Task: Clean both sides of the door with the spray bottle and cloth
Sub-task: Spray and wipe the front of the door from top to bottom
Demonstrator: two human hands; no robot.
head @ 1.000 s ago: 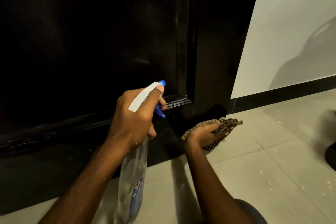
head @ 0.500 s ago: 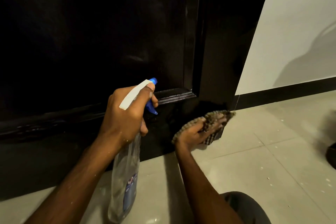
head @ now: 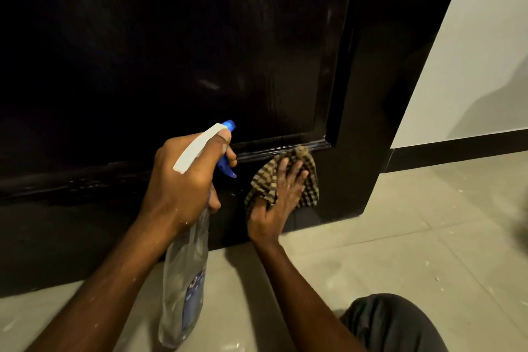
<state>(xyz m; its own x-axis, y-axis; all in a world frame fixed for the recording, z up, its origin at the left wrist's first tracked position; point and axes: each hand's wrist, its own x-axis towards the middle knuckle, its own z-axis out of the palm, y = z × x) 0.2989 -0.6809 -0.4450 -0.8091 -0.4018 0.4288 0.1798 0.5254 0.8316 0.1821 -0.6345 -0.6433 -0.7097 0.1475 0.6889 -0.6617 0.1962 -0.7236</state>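
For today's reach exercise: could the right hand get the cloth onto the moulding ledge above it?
Probably yes: the right hand presses the cloth flat against the door, its top at the moulding ledge, and nothing lies between.

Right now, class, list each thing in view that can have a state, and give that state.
spray bottle, gripped, nozzle facing the door.
left hand, grips the spray bottle.
cloth, pressed against the door's lower part.
right hand, fingers spread, presses the cloth.
door, cloth against its bottom rail.

Spray bottle [head: 185,280] left of cloth [head: 268,183] against door [head: 171,51].
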